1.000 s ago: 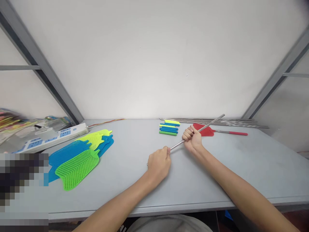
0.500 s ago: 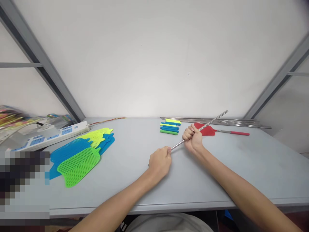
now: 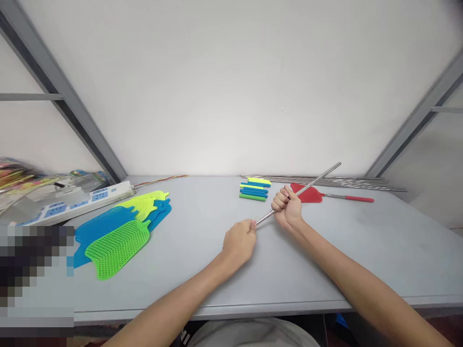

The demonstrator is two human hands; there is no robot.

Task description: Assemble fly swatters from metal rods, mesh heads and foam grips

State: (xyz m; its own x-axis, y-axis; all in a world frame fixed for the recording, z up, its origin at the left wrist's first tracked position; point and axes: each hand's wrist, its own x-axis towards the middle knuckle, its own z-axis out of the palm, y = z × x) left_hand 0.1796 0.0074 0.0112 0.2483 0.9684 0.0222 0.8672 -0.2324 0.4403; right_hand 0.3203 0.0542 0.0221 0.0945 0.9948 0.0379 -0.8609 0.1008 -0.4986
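A thin metal rod [image 3: 320,178] slants up to the right above the grey table [image 3: 202,284]. Its lower end is wrapped in my left hand [image 3: 239,242], which is closed and hides that end. Further up the rod, my right hand [image 3: 288,208] is closed around it in a fist. Behind my right hand lies a red fly swatter [image 3: 307,193] with a metal shaft and a red grip. Several blue, yellow and green handle sleeves [image 3: 253,191] lie side by side just left of it.
Loose fly swatter heads, with a green one [image 3: 119,248] on top, overlap on the left. Several metal rods [image 3: 361,183] lie along the back wall. A white power strip [image 3: 75,205] with plugs and wires runs along the left side, near bagged items.
My right hand has shifted very slightly left along with the rod, whose upper end sits a touch higher. Both hands keep their hold; the other things stay put.
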